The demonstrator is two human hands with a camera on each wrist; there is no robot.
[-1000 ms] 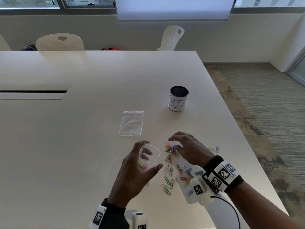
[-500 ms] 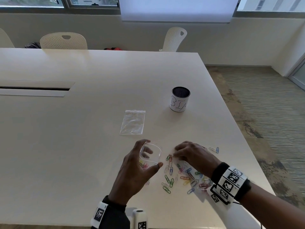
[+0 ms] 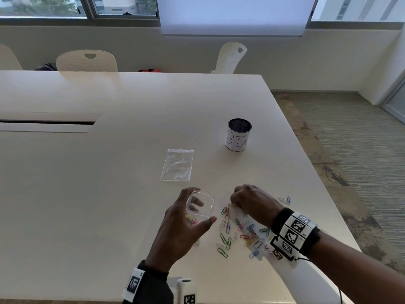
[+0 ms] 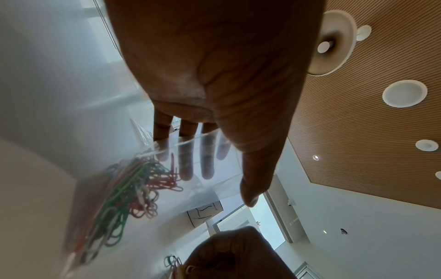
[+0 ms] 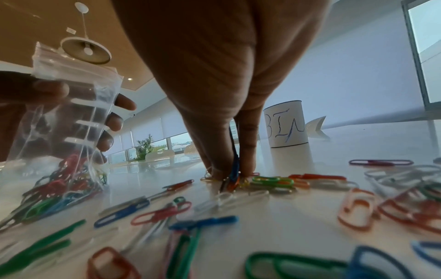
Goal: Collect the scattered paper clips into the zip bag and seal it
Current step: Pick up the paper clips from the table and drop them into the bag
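Note:
My left hand [image 3: 201, 210] holds a clear zip bag [image 3: 206, 200] upright with its mouth open; several coloured paper clips [image 4: 133, 185] lie in its bottom. The thumb [image 4: 248, 188] is on one side of the bag and the fingers [image 4: 186, 166] are on the other. Just right of it, my right hand [image 3: 235, 201] has its fingertips down on the table. Its thumb and fingers pinch a small bunch of clips [image 5: 232, 175] there. Several loose clips [image 3: 238, 233] are scattered on the white table [image 3: 87, 194] under and beside the right wrist.
A second, flat zip bag [image 3: 177, 165] lies beyond the hands. A white cup marked BIN [image 3: 238, 137] stands farther back right. Two clips [image 3: 285, 199] lie apart near the table's right edge. White chairs [image 3: 86, 61] stand along the far side.
My right hand has shifted slightly over the far end of the pile, fingertips still bunched on clips. The left hand and its bag have stayed in place.

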